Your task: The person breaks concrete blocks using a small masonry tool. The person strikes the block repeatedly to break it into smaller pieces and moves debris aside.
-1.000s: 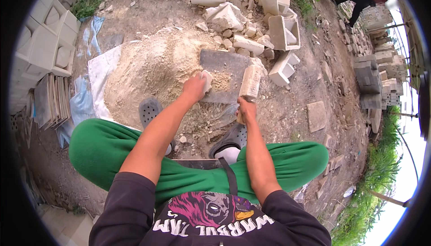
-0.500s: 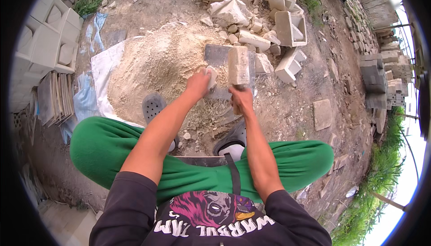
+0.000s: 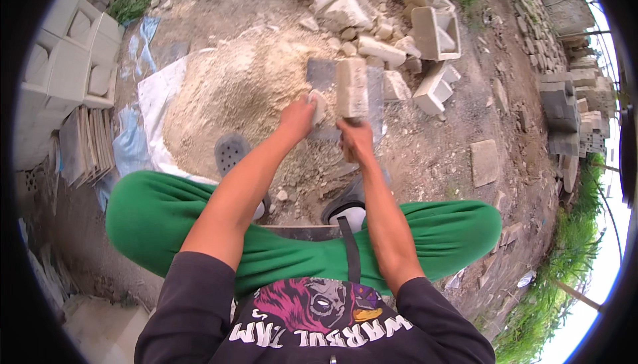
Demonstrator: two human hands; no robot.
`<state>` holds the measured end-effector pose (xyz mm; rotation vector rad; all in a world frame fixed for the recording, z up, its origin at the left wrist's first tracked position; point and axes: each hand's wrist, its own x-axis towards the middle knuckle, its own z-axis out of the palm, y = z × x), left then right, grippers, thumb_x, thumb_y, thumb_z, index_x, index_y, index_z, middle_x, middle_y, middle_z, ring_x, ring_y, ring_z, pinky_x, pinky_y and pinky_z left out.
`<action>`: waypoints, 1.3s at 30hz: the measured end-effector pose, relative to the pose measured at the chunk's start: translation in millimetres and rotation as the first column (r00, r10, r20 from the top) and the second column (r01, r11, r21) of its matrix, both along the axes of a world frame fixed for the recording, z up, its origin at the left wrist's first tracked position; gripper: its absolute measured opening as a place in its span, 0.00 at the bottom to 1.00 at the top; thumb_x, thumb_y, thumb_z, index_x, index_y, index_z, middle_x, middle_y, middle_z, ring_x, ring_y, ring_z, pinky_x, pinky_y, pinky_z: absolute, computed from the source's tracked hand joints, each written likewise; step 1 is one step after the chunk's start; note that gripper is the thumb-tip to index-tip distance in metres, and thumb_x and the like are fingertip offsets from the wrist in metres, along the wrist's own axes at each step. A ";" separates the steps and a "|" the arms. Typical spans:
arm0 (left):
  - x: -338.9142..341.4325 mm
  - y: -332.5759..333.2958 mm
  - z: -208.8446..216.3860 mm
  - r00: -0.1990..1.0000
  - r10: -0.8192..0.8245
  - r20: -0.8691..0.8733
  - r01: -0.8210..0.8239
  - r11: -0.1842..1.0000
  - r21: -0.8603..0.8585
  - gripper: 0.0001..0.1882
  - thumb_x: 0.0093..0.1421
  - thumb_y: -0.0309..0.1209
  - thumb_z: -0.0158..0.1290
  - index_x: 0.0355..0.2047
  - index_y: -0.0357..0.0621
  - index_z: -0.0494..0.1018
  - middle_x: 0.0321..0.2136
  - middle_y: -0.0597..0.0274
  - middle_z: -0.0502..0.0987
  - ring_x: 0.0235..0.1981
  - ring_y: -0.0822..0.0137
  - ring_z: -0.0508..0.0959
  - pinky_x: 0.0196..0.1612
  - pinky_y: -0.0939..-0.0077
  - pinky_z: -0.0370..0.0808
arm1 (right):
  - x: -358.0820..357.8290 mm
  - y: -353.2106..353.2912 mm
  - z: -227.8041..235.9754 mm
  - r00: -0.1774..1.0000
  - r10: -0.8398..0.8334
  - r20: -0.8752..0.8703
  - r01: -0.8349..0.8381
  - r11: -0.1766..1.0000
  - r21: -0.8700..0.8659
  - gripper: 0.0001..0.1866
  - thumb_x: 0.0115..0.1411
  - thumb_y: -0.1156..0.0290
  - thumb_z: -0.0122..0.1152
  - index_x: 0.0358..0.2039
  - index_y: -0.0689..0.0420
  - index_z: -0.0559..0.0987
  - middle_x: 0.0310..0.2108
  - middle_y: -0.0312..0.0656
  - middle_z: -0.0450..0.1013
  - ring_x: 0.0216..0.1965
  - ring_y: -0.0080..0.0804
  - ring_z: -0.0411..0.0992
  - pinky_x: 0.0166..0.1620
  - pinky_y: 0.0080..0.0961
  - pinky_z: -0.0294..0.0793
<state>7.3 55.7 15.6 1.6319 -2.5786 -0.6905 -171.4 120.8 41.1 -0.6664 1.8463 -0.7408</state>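
My right hand (image 3: 357, 141) is closed round the short handle of a mallet with a thick, block-shaped, dusty pale head (image 3: 352, 88). The head is over a flat dark grey slab (image 3: 321, 72) on the ground; whether it touches the slab I cannot tell. Just left of it, my left hand (image 3: 298, 118) grips a small pale stone chunk (image 3: 319, 106) at the slab's edge. Crumbs of pale stone lie between the two hands. A broad heap of crushed pale stone (image 3: 226, 98) rises beside my left hand, on a white sheet (image 3: 158, 95).
Broken hollow blocks (image 3: 435, 34) and rubble (image 3: 342, 8) lie beyond the slab. Pale moulded blocks (image 3: 66, 52) and thin boards (image 3: 86, 145) stand at left. Grey blocks (image 3: 557, 111) are stacked at right. A flat square stone (image 3: 484, 163) lies near my right knee.
The view has shifted slightly. The mallet head sits a little closer to the stone chunk, with both hands keeping their grips. A person at the far right has nearly left the picture.
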 end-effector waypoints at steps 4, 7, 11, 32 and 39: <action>-9.9 -4.9 6.3 1.000 -0.027 0.006 0.027 1.000 0.014 0.28 0.55 0.25 0.56 0.59 0.42 0.69 0.51 0.50 0.72 0.43 0.49 0.80 0.43 0.57 0.80 | 3.7 11.1 -15.2 0.998 0.040 -0.052 -0.043 0.998 -0.053 0.13 0.53 0.65 0.68 0.27 0.64 0.81 0.16 0.38 0.72 0.15 0.28 0.71 0.20 0.28 0.71; -11.1 -5.0 4.6 0.999 -0.006 0.033 0.005 1.000 0.028 0.30 0.56 0.26 0.56 0.61 0.42 0.67 0.52 0.48 0.71 0.43 0.49 0.80 0.43 0.57 0.80 | 3.4 11.7 -19.8 0.986 0.120 -0.112 -0.125 0.992 -0.033 0.13 0.53 0.65 0.68 0.27 0.64 0.81 0.15 0.38 0.71 0.14 0.29 0.70 0.20 0.29 0.70; -9.1 -1.3 -1.1 0.999 0.008 0.046 -0.009 1.000 0.010 0.33 0.57 0.26 0.56 0.64 0.40 0.64 0.54 0.45 0.70 0.45 0.48 0.80 0.44 0.57 0.81 | -4.8 0.6 -16.6 0.999 0.035 0.014 -0.036 0.996 0.080 0.13 0.53 0.65 0.68 0.27 0.64 0.81 0.17 0.40 0.72 0.14 0.30 0.71 0.20 0.28 0.72; -11.8 30.8 -6.4 0.998 -0.053 0.021 0.057 0.957 -0.284 0.35 0.52 0.32 0.60 0.60 0.39 0.65 0.66 0.41 0.59 0.67 0.43 0.61 0.68 0.54 0.58 | -10.1 -3.8 -22.8 0.999 0.009 -0.041 -0.006 0.997 0.077 0.14 0.50 0.63 0.70 0.25 0.63 0.82 0.16 0.41 0.74 0.16 0.30 0.74 0.21 0.29 0.74; -7.4 27.4 1.1 0.985 -0.082 -0.151 0.044 0.970 -0.241 0.32 0.52 0.31 0.59 0.58 0.42 0.66 0.63 0.40 0.64 0.65 0.43 0.64 0.63 0.55 0.69 | -6.3 5.8 -41.4 0.997 0.052 -0.053 -0.058 0.993 -0.107 0.19 0.48 0.58 0.71 0.29 0.64 0.84 0.19 0.41 0.78 0.18 0.31 0.76 0.25 0.29 0.76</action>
